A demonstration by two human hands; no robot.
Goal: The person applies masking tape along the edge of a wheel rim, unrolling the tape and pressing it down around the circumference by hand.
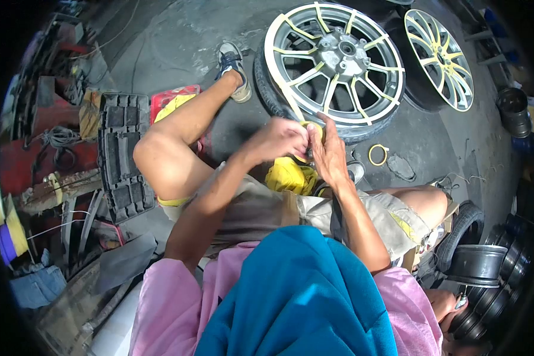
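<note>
- Pinching a roll of yellow masking tape (312,127) between both hands, I work at its free end just in front of the rim.
- Left hand (277,140): fingers curled and closed against the roll's near side; I judge they are picking at the tape's end, though the fingertips themselves are hidden.
- Right hand (328,153): fingers fairly straight and pressed together along the roll's far side, steadying it; only a sliver of yellow shows between the two hands.
- A strip of tape (291,98) runs from my hands up onto the alloy wheel (333,62), which lies flat on its tyre on the concrete floor (178,41); several spokes and part of the lip already carry yellow tape.
- Step in hand, as I judge it: masking the wheel, partly done, with bare spokes remaining.
- Next move calls for a clean tear or a fresh length drawn off, then laid straight along a spoke without wrinkling.
- Beside my right hand, a spare tape ring (378,154) lies on the floor; a yellow cloth (289,177) sits between my knees.
- Further out: a second taped wheel (439,58) to the right, a dark tray (122,155) to the left.
</note>
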